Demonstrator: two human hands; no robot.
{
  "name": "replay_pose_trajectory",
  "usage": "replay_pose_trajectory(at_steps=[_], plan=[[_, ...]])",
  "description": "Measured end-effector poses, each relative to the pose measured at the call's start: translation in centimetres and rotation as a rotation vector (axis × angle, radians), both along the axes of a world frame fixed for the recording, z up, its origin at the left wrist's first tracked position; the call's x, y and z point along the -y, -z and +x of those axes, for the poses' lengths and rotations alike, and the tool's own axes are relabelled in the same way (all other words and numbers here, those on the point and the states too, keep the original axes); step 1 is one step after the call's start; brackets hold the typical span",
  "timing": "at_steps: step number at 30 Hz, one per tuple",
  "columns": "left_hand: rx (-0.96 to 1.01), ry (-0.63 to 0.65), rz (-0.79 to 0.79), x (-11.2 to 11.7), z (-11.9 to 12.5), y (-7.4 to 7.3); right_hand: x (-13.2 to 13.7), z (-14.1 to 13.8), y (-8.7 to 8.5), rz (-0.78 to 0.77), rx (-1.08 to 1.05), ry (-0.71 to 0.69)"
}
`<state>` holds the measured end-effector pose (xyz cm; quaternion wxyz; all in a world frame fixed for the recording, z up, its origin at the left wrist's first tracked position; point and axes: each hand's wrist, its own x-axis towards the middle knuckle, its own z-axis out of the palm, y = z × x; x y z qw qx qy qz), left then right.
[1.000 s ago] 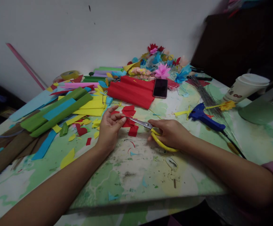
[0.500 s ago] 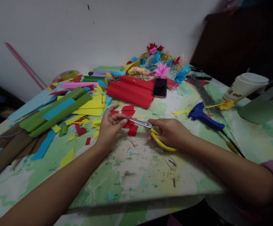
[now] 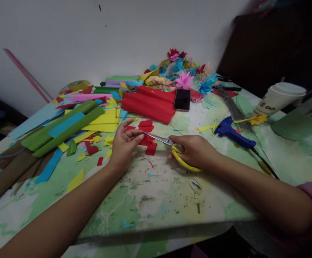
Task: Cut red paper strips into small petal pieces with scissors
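Here the left hand (image 3: 123, 145) has its grip pinched on a red paper piece (image 3: 146, 141) low over the tabletop (image 3: 156, 193). The right hand (image 3: 196, 150) has its grip wrapped around the scissors (image 3: 160, 138), blades at the paper. Fingertips sit close, so a slip could nick them.

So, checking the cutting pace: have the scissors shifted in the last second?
No. The scissors in the right hand lie just as far from the phone as before.

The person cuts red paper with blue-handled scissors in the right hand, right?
Not quite. The head view shows the right hand holding yellow-handled metal scissors, not blue-handled ones, at the small red paper piece in the left hand.
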<state>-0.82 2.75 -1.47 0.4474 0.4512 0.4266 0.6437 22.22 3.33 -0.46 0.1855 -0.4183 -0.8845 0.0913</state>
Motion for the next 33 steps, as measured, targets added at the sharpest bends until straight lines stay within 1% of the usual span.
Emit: replay_pose_trajectory(at_steps=[5,8,10,15,17,19,21,24,29,31,33], plan=[[-0.032,0.001,-0.010,0.0,0.0,0.0,-0.1,-0.1,0.1,0.002,-0.045,0.006],[-0.048,0.044,-0.015,0.3,0.3,-0.1,-0.2,-0.1,0.0,-0.037,-0.120,0.014],[-0.078,0.118,-0.028,0.9,0.7,-0.2,-0.2,-0.2,0.0,-0.116,-0.231,0.011],[-0.174,0.380,-0.119,2.8,2.4,0.1,0.3,-1.1,-0.1,-0.384,-0.595,-0.039],[-0.225,0.450,-0.113,3.4,3.0,0.4,0.6,-1.5,0.0,-0.484,-0.665,-0.076],[-0.265,0.484,-0.084,3.7,3.4,0.6,1.0,-2.0,0.2,-0.541,-0.686,-0.110],[-0.284,0.492,-0.058,3.7,3.6,0.8,1.2,-2.2,0.4,-0.559,-0.682,-0.133],[-0.286,0.467,-0.050,3.5,3.5,0.8,1.2,-2.4,0.6,-0.581,-0.694,-0.143],[-0.236,0.361,-0.031,2.9,3.0,0.4,1.4,-2.6,0.2,-0.653,-0.798,-0.187],[-0.201,0.311,-0.020,2.8,2.9,0.2,1.7,-2.7,-0.1,-0.651,-0.807,-0.176],[-0.163,0.290,-0.008,2.8,2.8,0.0,1.9,-2.8,-0.3,-0.635,-0.809,-0.136]])
